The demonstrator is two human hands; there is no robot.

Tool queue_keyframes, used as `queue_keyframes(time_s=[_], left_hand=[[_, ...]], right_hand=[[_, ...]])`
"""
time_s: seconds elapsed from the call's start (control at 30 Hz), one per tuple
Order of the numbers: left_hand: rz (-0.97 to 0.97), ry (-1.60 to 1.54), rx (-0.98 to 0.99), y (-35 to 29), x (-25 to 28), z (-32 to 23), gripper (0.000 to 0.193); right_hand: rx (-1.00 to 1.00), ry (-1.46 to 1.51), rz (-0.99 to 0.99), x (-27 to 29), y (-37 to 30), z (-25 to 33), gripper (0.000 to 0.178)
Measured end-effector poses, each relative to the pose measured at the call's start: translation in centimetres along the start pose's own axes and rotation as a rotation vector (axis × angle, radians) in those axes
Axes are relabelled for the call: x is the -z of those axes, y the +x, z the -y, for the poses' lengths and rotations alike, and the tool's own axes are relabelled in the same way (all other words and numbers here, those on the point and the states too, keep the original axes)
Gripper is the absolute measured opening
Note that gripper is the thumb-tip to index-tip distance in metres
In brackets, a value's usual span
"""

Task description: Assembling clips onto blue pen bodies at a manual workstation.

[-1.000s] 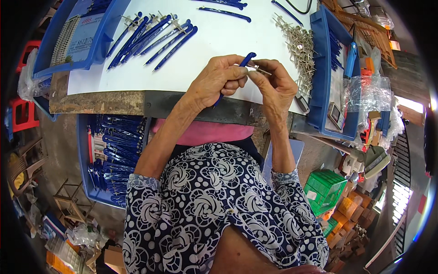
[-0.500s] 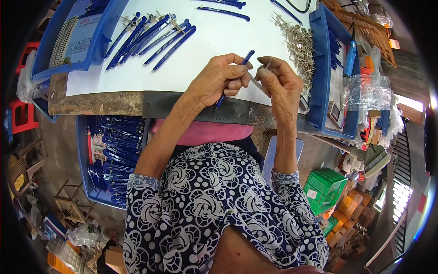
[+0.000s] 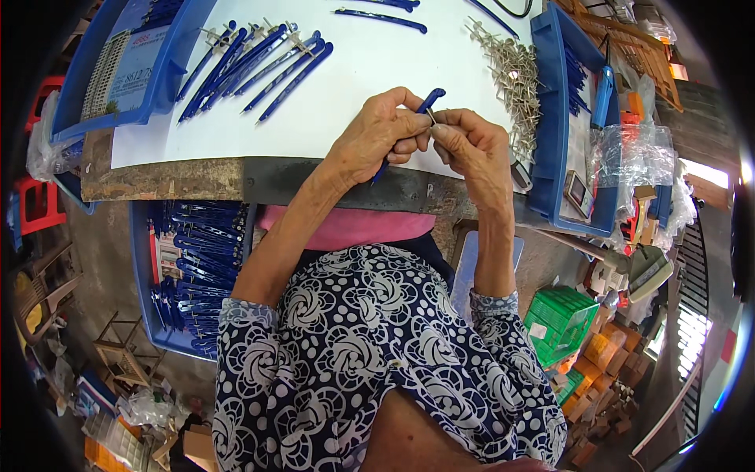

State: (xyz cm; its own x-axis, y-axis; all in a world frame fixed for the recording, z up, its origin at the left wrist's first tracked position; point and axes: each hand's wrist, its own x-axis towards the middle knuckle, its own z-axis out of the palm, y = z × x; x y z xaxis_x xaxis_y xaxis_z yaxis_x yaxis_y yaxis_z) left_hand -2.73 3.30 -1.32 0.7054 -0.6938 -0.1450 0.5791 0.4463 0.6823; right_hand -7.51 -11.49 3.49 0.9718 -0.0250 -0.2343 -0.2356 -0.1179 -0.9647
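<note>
Over the near edge of the table, my left hand (image 3: 370, 140) is closed around a slim blue rod (image 3: 432, 99). The rod slants, its rounded end up and its thin end below my fingers. Pinched in my right hand (image 3: 478, 156) is a small metal piece (image 3: 430, 116), held against the rod just below its rounded end. My fingers hide part of where they meet. On the white sheet (image 3: 377, 71) at the left lie several blue rods (image 3: 295, 79), some with metal pieces across their upper ends. A heap of small metal pieces (image 3: 515, 86) is to the right.
Blue trays stand at the left (image 3: 149, 114) and right (image 3: 554, 118) of the table. Below the edge, a blue crate (image 3: 145, 291) holds many blue rods. A blue-handled tool (image 3: 604, 98) lies by the right tray. A green crate (image 3: 558, 322) sits lower right.
My right hand has moved left to the rod, bringing the metal piece against its upper part. The left hand keeps its grip, and more of the rod's rounded end shows.
</note>
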Motion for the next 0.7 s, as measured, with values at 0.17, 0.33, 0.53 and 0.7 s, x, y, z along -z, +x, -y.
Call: queue_keyframes(time_s=[0.17, 0.33, 0.53, 0.7], left_hand=[[-0.038, 0.135, -0.04, -0.2, -0.5, 0.2, 0.012], [-0.087, 0.329, -0.075, -0.3, -1.2, 0.1, 0.01], [-0.182, 0.661, -0.202, -0.3, -2.1, 0.0, 0.012], [-0.221, 0.788, -0.248, -0.4, -2.4, 0.1, 0.012]], right_hand=[[-0.011, 0.051, -0.002, 0.0, -0.2, -0.1, 0.022], [-0.058, 0.114, 0.017, 0.3, -0.5, 0.1, 0.02], [-0.077, 0.131, 0.036, 0.9, -0.8, 0.2, 0.019], [-0.057, 0.173, 0.038, 0.8, -0.7, -0.3, 0.018]])
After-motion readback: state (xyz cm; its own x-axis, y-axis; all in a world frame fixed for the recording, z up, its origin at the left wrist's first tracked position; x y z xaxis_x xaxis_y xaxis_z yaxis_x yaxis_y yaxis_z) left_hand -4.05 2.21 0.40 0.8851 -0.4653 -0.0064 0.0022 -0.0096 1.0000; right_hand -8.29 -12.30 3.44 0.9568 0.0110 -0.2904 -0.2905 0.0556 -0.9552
